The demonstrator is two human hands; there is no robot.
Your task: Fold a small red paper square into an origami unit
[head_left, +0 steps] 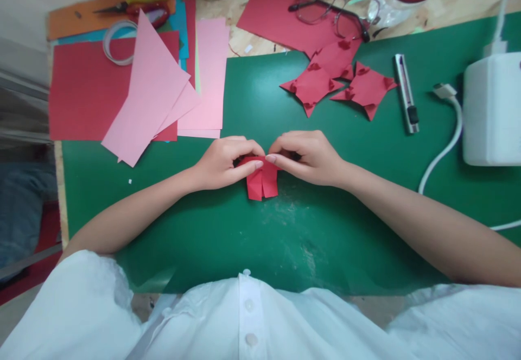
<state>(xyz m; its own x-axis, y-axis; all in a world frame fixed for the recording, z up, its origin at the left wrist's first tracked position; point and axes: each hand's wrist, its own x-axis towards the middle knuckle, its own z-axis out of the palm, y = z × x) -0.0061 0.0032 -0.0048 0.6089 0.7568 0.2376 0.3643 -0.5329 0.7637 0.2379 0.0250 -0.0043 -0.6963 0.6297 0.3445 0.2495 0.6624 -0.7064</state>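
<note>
Fingers [248, 169] of the left hand [222, 164] and right hand [311, 156] pinch a small folded red paper piece [262, 182] at frame centre, on the smooth green mat [252, 235]. Star-shaped red folds [337, 77] lie upper right; matte pink sheets [154, 88] upper left.

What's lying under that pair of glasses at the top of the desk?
The clear-framed glasses rest partly on a flat red paper sheet, which lies on the bare wooden desk. Whatever the frame itself covers cannot be seen.
</note>
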